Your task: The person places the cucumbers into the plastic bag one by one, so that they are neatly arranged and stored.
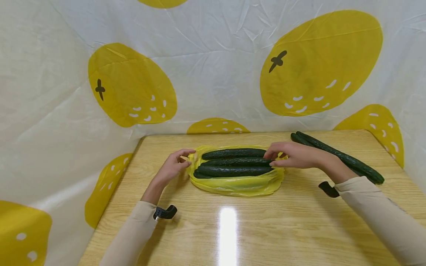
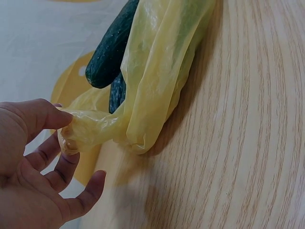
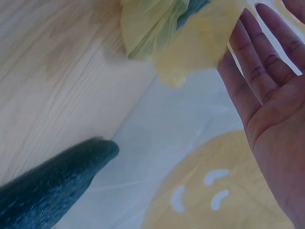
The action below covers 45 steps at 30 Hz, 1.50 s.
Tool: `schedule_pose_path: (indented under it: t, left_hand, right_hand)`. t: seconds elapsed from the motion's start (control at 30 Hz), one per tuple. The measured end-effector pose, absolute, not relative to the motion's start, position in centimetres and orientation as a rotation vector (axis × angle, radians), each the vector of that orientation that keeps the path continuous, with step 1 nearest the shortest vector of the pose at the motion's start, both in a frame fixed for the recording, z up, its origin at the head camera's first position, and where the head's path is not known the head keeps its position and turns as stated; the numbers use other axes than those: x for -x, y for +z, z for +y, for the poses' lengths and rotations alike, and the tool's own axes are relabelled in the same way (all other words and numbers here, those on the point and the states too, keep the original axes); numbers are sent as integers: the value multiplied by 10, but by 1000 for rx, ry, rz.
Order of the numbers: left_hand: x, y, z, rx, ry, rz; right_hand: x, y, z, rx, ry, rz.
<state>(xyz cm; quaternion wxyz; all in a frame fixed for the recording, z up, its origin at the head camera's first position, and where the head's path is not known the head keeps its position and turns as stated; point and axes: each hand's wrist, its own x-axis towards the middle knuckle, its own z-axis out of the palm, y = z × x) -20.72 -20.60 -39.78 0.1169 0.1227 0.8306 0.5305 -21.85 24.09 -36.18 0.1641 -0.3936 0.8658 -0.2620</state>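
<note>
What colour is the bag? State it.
The bag is translucent yellow, seen best in the left wrist view.

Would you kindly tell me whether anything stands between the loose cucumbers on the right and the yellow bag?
Yes: in the head view, the person's right hand extends across the gap between the loose cucumbers and the yellow bag. No other object is visible between them.

Green cucumbers [image 1: 234,171], side by side, inside an open yellow bag [image 1: 239,186]
</note>
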Motion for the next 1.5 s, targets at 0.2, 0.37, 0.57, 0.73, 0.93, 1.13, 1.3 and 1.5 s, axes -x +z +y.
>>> schedule_pose_path:
  t: [0.2, 0.37, 0.57, 0.73, 0.93, 1.13, 1.3, 1.5]
  left_hand:
    - [216, -416, -211, -355, 1549, 2444]
    - [213, -415, -211, -365, 1549, 2451]
    - [206, -401, -206, -335, 1533, 2443]
    - [217, -417, -211, -316, 1526, 2448]
    - [221, -427, -215, -319, 1544, 2452]
    - [220, -426, -215, -327, 1554, 2457]
    - [219, -426, -216, -318, 1542, 2468]
    - [220, -426, -217, -312, 1543, 2470]
  right_hand:
    - [216, -358, 257, 1131, -812, 2516]
    - [212, -356, 273, 1154, -843, 2581]
    - [209, -362, 293, 1091, -840, 2644]
    - [207, -365, 307, 991, -841, 2686]
    - [204, -368, 325, 909, -837, 2721]
    - [203, -370, 338, 837, -781, 2776]
    - [202, -372, 346, 821, -764, 2796]
    - [201, -374, 353, 773, -742, 2810]
